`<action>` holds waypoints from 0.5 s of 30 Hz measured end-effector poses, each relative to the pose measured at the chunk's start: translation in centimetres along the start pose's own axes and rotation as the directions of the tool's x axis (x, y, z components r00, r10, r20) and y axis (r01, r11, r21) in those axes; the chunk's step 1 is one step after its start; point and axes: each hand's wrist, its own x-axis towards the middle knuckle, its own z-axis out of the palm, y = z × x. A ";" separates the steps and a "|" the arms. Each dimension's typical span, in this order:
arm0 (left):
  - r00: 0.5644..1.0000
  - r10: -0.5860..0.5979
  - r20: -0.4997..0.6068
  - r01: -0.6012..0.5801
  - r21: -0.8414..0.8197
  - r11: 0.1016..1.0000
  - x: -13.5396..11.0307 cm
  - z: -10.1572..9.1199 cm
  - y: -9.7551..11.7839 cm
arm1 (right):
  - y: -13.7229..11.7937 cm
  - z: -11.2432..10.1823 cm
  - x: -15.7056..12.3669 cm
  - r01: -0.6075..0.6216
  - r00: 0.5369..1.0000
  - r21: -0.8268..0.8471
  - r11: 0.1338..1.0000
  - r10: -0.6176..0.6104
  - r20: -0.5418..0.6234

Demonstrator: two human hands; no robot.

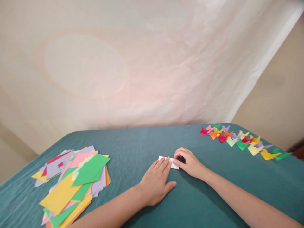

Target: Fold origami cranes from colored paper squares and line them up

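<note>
A small piece of folded white paper (175,166) lies on the green cloth near the middle of the table. My left hand (155,180) rests flat across it from the left, fingers stretched out and thumb apart, covering much of the paper. At the paper's right end, my right hand (190,163) has its thumb and index finger curled together in a pinch on the edge. The fold lines under my fingers are hidden.
On the left is a loose pile of coloured paper sheets (61,194). Several folded paper birds (242,144) stand in rows at the back right. The green tablecloth (133,145) ends before a pale hanging sheet (152,79).
</note>
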 end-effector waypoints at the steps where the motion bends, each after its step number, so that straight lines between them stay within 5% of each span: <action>1: 1.000 -0.004 -0.014 0.004 0.004 1.000 0.1 0.1 -0.2 | 0.0 0.0 0.0 -0.002 1.000 0.002 1.000 0.002 0.009; 6: 0.995 -0.005 -0.100 0.005 0.004 1.000 0.9 0.6 -1.8 | -0.2 0.1 0.0 -0.004 0.997 -0.007 1.000 0.005 0.071; 15: 0.982 0.031 -0.184 -0.047 -0.085 0.995 1.6 0.8 -3.3 | -1.6 0.5 -0.8 -0.046 0.999 -0.103 0.994 0.048 0.017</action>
